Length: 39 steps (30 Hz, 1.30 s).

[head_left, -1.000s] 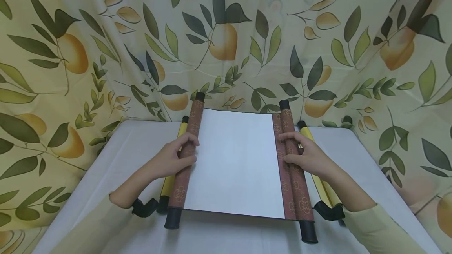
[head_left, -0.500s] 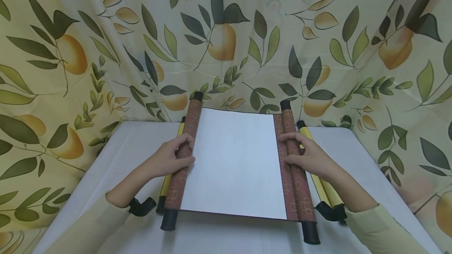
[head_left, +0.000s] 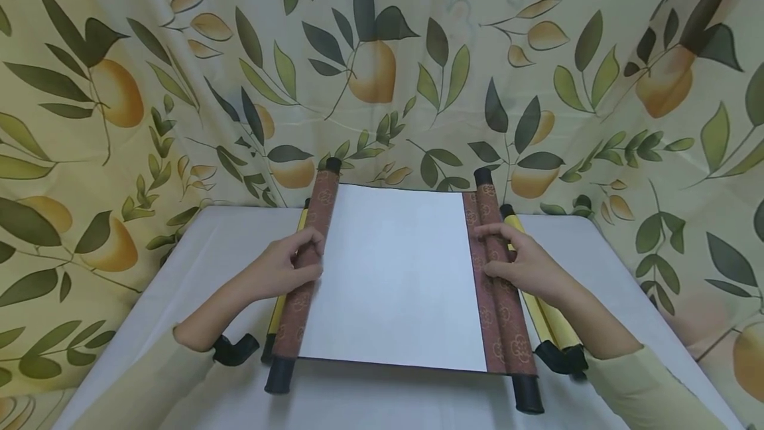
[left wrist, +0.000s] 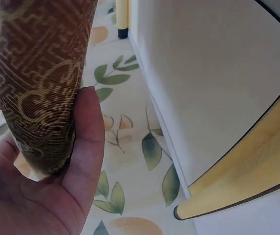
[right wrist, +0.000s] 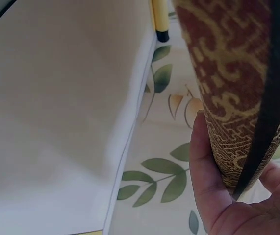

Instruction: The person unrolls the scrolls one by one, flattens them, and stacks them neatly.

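A hanging scroll with reddish-brown patterned rolls and black end caps is partly unrolled, showing white paper (head_left: pixel 394 277). My left hand (head_left: pixel 285 269) grips the left roll (head_left: pixel 296 320), thumb and fingers curled round it. On the other side, my right hand (head_left: pixel 534 269) grips the right roll (head_left: pixel 514 324), beside a flat brown border strip (head_left: pixel 486 310). In the left wrist view the brocade roll (left wrist: pixel 41 73) sits between thumb and palm. The right wrist view shows the other roll (right wrist: pixel 233 63), with a dark edge strip, held likewise. The scroll appears raised above the table.
A second scroll, yellow with black ends, lies under the held one; its right roll (head_left: pixel 555 324) and left roll (head_left: pixel 276 324) stick out at the sides. A white tabletop (head_left: pixel 382 407) spreads below. A leaf-and-fruit patterned curtain (head_left: pixel 442 85) hangs behind.
My left hand has moved slightly left with its roll, and the right hand a little right. The rolls stand farther apart and more white paper shows between them.
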{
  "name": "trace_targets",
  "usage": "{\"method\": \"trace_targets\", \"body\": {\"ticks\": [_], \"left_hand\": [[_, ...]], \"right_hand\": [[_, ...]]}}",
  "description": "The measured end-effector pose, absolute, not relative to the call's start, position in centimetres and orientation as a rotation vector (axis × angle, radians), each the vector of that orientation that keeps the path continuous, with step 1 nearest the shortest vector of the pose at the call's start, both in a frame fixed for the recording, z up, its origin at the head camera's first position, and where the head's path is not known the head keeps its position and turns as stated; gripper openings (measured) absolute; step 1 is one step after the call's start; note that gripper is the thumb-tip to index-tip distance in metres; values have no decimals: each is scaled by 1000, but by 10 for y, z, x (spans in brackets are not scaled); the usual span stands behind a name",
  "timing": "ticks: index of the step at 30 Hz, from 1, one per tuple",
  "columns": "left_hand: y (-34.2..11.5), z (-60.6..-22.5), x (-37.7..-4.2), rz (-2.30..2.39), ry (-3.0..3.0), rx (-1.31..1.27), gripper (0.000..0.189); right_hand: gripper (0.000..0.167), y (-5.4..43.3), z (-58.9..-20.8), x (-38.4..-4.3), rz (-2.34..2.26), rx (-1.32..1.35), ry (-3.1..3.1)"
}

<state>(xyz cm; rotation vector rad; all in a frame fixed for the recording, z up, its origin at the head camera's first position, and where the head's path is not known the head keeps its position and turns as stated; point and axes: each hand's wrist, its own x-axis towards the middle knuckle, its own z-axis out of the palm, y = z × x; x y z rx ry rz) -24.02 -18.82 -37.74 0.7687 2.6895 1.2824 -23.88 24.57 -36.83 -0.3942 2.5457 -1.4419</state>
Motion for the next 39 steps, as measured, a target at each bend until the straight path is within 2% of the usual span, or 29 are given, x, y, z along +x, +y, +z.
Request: {"method": "trace_targets", "body": {"ticks": [5,21,34,39], "left_hand": [[-187,-380,-242,1282,2703,791,28],[-193,-373,-240,1171,2770,786,19],[-198,-369,-240,1121,2788,776,28],[-201,-370,-242,1116,2791,811,16]], "right_hand": [[57,248,-369,-238,-1419,-407,2570],[57,251,-368,-236,-1394,-367,2599],[58,255,-371,-237,-1377,-364,2615],[58,256,-370,-236,-1376,-368,2617]]}}
